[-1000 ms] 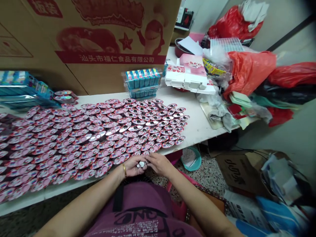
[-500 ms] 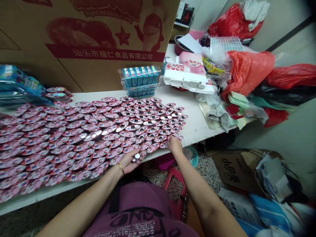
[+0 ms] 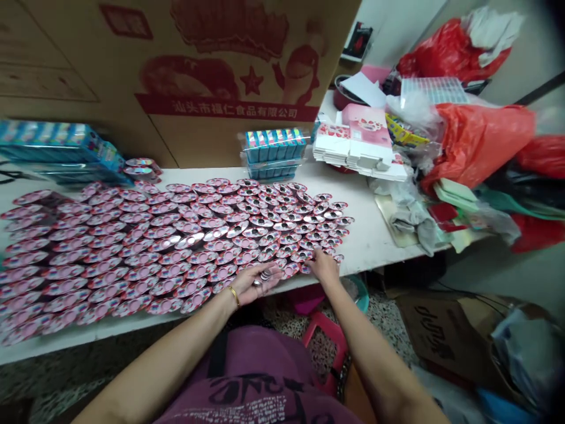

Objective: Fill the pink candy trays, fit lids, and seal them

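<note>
My left hand [image 3: 256,281], palm up near the table's front edge, holds several small round silver discs [image 3: 265,274] on its curled fingers. Close by on the right, my right hand [image 3: 324,268] reaches down onto the front right of the packs, fingertips pinched together; what they hold is hidden. Pink and red oval-topped packs [image 3: 179,257] stand in tight rows. Many show a pink round centre, while packs at the right [image 3: 289,225] show dark round centres.
A large printed cardboard box [image 3: 247,141] stands behind the packs. Blue wrapped packets [image 3: 276,154] lean before it, with more blue packets [image 3: 57,147] at left. Folded pink-white cartons [image 3: 371,141] and red plastic bags [image 3: 481,138] lie at right. Below is a pink stool [image 3: 326,330].
The view has shifted, so the table's things appear farther right. My left hand's discs now lie spread across the fingers. My right hand stays at the front right packs.
</note>
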Tool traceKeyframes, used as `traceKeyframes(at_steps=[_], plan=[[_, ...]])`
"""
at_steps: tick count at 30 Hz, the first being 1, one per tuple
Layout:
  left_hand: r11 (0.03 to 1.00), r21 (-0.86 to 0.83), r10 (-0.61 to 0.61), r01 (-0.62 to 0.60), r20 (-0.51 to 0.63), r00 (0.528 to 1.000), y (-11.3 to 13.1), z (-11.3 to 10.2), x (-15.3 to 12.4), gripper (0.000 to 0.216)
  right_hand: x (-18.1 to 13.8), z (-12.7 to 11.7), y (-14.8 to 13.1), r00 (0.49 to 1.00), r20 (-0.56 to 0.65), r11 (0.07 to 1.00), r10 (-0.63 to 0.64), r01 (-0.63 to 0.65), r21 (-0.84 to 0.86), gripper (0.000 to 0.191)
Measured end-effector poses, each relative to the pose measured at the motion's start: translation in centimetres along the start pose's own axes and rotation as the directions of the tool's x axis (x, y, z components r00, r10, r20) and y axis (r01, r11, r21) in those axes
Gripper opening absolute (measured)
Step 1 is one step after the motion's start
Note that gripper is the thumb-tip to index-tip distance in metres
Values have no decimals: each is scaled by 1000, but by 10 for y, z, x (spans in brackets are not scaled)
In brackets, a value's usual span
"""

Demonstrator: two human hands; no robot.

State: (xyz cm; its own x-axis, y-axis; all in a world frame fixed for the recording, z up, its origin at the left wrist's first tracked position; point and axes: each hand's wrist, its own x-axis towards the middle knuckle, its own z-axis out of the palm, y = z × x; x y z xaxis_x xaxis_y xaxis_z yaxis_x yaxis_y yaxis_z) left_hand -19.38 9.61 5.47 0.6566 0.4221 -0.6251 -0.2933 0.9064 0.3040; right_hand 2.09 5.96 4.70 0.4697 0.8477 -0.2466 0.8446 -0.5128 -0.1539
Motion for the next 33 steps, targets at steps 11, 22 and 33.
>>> traceKeyframes(at_steps=[11, 22, 33], plan=[[992, 121, 19, -31, 104, 994, -20, -20, 5, 19, -39, 37, -48, 867, -10, 579, -499, 341, 741, 19], [992, 115, 47, -45, -11, 999, -9, -18, 0, 33, 47, 12, -11, 998, 53, 994, 38, -33, -100, 29], [992, -100, 76, -74, 11, 997, 1, -24, -1, 31, 6, 2, -36, 964, -51, 962, -261, 264, 71, 31]])
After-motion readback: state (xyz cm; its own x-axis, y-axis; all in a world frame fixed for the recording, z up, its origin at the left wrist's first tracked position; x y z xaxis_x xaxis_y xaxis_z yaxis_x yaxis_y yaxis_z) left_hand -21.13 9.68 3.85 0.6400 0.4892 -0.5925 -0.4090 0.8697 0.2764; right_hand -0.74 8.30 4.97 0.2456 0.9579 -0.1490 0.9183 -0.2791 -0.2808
